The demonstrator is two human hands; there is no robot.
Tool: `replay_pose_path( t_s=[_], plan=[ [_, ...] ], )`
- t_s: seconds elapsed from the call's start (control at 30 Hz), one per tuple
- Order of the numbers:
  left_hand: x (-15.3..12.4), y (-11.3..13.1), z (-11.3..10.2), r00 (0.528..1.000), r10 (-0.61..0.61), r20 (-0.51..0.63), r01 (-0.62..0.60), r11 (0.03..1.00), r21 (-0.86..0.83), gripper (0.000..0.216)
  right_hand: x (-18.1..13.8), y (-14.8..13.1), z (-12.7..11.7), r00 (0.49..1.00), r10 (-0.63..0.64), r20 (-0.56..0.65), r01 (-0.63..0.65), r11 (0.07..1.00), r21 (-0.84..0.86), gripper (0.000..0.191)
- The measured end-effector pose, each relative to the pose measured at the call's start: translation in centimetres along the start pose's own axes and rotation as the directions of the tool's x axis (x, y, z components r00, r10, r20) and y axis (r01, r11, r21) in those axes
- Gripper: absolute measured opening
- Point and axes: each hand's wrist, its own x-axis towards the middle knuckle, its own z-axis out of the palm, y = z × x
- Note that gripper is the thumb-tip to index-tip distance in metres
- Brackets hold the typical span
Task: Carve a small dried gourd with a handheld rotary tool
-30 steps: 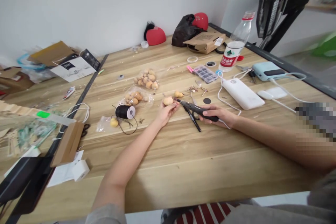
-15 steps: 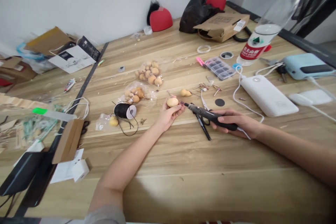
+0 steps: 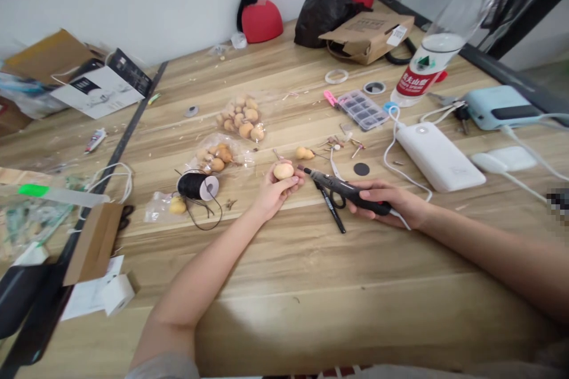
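Between the fingers of my left hand (image 3: 272,196) sits a small pale gourd (image 3: 283,171), its rounded side facing up. My right hand (image 3: 398,202) is wrapped round a black rotary tool (image 3: 351,190) with a white cable. The tool's brownish grinding tip (image 3: 301,169) points at the gourd and is close beside my left fingertips; whether it touches cannot be made out. Beneath and beside the tool lie scissors (image 3: 334,167) and a black marker (image 3: 334,213). Behind them rests another small gourd (image 3: 304,153) with a dark stem.
Bags of gourds (image 3: 242,117) and a black cord spool (image 3: 195,186) lie left of centre. Loose bits (image 3: 358,148), a compartment box (image 3: 362,109), a white power bank (image 3: 440,157) and a water bottle (image 3: 415,74) stand right. A cardboard box (image 3: 94,243) is at left.
The whole view has shifted, so things on the table appear farther left. Both hands keep the gourd and the rotary tool in nearly the same position to each other.
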Motion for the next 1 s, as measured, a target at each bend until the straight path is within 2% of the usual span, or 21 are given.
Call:
replay_pose_path(
  t_s=[0.17,0.43,0.6,0.83,0.9,1.0],
  plan=[
    [0.06,0.06,0.03,1.000,0.005,0.005,-0.005,1.000,0.030,0.046,0.09,0.09,-0.09,1.000,-0.024,0.003,0.024,0.998,0.050,0.030],
    [-0.01,0.22,0.23,1.000,0.000,-0.019,0.001,0.999,0.053,0.045,0.15,0.06,-0.02,0.999,-0.047,0.013,0.046,0.998,0.034,0.020],
    [0.13,0.11,0.10,1.000,0.015,-0.012,-0.015,0.999,0.047,0.050,0.17,0.07,-0.06,0.999,-0.046,0.004,0.046,0.999,0.023,0.021],
    [-0.01,0.12,0.12,1.000,0.008,-0.015,-0.008,0.999,0.046,0.046,0.10,-0.13,0.06,0.999,-0.044,0.005,0.044,0.999,-0.003,0.019],
    [-0.08,-0.04,0.15,1.000,0.019,-0.015,-0.019,0.999,0.049,0.046,0.02,-0.24,0.13,0.999,-0.044,0.010,0.044,0.999,-0.014,0.018],
    [-0.12,-0.54,0.18,0.995,0.097,0.007,-0.097,0.990,0.102,0.048,-0.12,-0.37,0.15,0.999,-0.035,0.020,0.035,0.999,-0.032,0.019]
  ],
)
